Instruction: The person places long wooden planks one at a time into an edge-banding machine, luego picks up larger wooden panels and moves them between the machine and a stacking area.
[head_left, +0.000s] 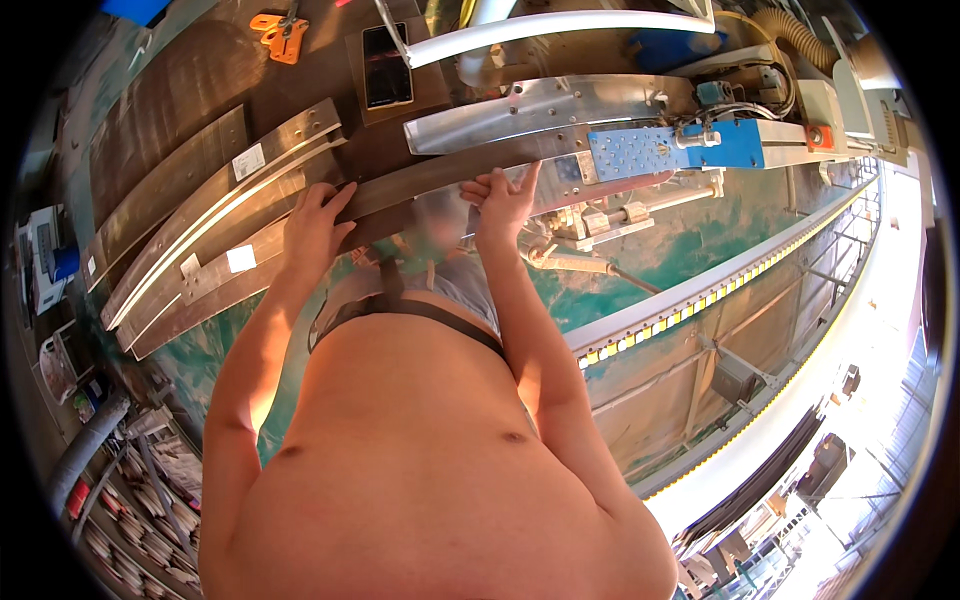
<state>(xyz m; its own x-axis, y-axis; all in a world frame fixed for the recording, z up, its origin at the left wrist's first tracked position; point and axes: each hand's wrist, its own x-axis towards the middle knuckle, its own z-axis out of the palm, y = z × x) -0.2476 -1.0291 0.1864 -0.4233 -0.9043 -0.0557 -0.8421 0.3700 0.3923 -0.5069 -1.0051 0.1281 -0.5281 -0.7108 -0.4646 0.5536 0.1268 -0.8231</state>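
A long brown strip (430,182) runs from beside the left hand (315,235) past the fingertips of the right hand (503,205), on toward a blue perforated plate (630,152). The left hand is at the strip's left end, its thumb standing apart from the fingers and the index fingertip at the strip. The right hand is farther along the near side, index finger stretched out toward the strip and the other fingers loosely bent; I cannot tell whether it pinches anything.

A shiny silver plate (552,192) borders the strip on the near side, and a bright metal bar (540,105) lies along its far side. Left of the left hand, several long lengths (215,160) with white labels fan out toward the left edge of the brown table (150,130). Toward the table's far edge are orange clamps (283,40) and, farther right, a dark phone (388,65). A white bar (560,36) crosses above the machine, covering part of what is behind it. A silver cylinder (700,140) sits at the blue plate's right end.

The patch of silver plate between the hands is blurred, and the table's far edge is cut off by the dark rim.
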